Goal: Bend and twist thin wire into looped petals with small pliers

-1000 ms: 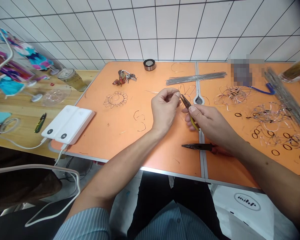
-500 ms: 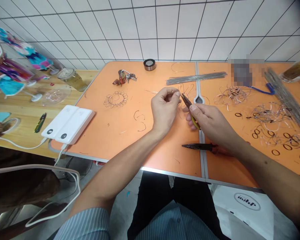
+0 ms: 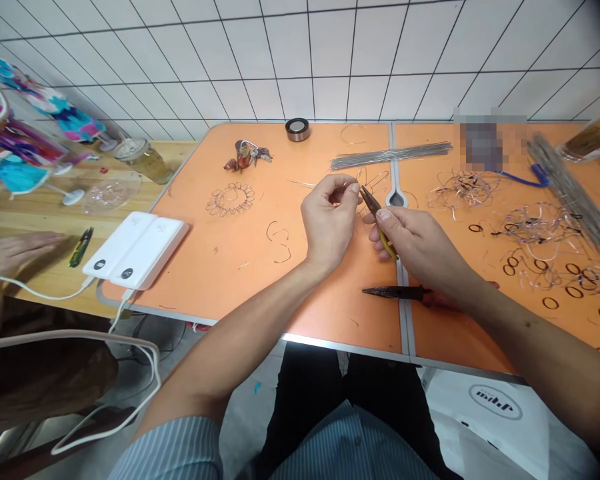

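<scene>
My right hand (image 3: 405, 233) is wrapped round yellow-handled pliers (image 3: 370, 200), whose dark jaws point up and left to the fingertips of my left hand (image 3: 333, 217). The left hand is closed in a pinch; a thin wire seems to be between its fingers, but it is too fine to make out. Behind the hands lies a wire piece with petal-like loops (image 3: 375, 179). Below them a second pair of pliers (image 3: 395, 292) rests across the table seam, its red handles partly under my right wrist. A looped wire ring (image 3: 230, 199) lies to the left.
Wire bundles (image 3: 390, 155), tangled wire (image 3: 465, 189) and dark rings (image 3: 550, 303) lie on the orange table (image 3: 300, 307). White power banks (image 3: 135, 248) and keys (image 3: 247, 155) sit at left. Another person's hand (image 3: 20, 250) rests on the wooden table.
The other person's hand has come further in from the left edge onto the wooden table. My two hands and the pliers have barely moved.
</scene>
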Motion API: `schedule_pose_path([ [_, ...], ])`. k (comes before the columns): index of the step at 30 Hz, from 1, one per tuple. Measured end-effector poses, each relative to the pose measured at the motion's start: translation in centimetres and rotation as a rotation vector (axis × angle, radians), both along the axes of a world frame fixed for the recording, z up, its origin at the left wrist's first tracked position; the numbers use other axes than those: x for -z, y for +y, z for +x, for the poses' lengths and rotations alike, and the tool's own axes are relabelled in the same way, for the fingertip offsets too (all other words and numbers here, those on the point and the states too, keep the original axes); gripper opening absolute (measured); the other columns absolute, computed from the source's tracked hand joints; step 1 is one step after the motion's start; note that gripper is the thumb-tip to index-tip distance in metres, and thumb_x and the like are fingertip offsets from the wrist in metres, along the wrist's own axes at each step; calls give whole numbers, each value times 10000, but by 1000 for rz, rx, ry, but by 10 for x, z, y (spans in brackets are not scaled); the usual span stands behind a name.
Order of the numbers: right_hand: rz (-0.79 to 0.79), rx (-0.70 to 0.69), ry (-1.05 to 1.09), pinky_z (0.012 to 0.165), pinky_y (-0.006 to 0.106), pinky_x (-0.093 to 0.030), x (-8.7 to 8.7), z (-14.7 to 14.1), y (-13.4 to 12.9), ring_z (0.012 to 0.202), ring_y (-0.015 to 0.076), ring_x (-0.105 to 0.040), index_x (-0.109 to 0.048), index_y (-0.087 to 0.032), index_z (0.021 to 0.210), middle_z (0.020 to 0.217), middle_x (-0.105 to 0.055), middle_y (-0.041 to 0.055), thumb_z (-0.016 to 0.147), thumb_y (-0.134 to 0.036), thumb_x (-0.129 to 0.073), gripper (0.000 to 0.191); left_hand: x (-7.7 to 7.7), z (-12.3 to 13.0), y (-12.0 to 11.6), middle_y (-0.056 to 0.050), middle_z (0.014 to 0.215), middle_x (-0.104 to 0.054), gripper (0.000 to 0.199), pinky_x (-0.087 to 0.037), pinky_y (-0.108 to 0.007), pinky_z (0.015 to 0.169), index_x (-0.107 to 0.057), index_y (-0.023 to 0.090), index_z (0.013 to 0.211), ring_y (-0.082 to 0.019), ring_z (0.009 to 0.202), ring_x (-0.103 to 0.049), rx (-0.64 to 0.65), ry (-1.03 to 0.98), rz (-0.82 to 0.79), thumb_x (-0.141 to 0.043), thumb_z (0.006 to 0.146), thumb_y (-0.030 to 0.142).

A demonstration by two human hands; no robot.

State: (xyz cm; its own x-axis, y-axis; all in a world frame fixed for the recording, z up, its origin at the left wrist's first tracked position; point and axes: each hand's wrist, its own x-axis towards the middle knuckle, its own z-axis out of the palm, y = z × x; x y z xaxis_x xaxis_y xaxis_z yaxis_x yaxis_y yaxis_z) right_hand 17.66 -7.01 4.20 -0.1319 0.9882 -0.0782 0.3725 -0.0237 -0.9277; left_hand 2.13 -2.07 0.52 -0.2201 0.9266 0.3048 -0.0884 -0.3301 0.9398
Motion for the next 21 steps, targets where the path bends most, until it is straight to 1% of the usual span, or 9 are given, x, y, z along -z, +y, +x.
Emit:
schedule_pose_path([
  [4, 11, 1, 0, 638, 302, -594, -1, 0, 0, 774, 185, -677, -761, -219, 1058, 936, -730, 70, 1195, -532, -572, 390, -1, 0, 0, 6, 887, -759, 173, -644, -302, 887, -747, 275, 869, -156, 864, -729, 11, -19, -2, -812, 1027, 243],
  [9, 29, 7, -19, 610, 308, -553, -3, 0, 0, 741, 181, -651, -750, -223, 1027, 901, -720, 62, 1199, -480, -542, 372, -1, 0, 0, 6, 880, -759, 179, -650, -305, 894, -749, 270, 869, -157, 854, -733, 30, -46, -5, -851, 1015, 277],
  [14, 42, 5, -34, 608, 311, -520, -4, -1, 0, 719, 173, -629, -729, -225, 982, 874, -698, 50, 1197, -446, -534, 365, -2, 0, 0, 6, 877, -757, 183, -652, -303, 890, -745, 273, 865, -156, 859, -739, 29, -50, -4, -817, 1031, 244],
  [17, 50, 6, -41, 613, 310, -512, -5, -1, 0, 715, 174, -625, -724, -231, 963, 861, -691, 45, 1194, -487, -549, 386, -2, 0, 0, 2, 886, -763, 188, -653, -312, 888, -744, 278, 864, -163, 869, -746, 25, -43, -20, -845, 1022, 292],
  [21, 69, 2, -46, 608, 299, -504, -4, -1, -1, 730, 182, -625, -683, -243, 905, 853, -680, 54, 1177, -610, -582, 468, -1, -2, 1, -1, 881, -767, 213, -659, -329, 887, -755, 278, 874, -172, 872, -747, 40, -58, -1, -899, 990, 384],
])
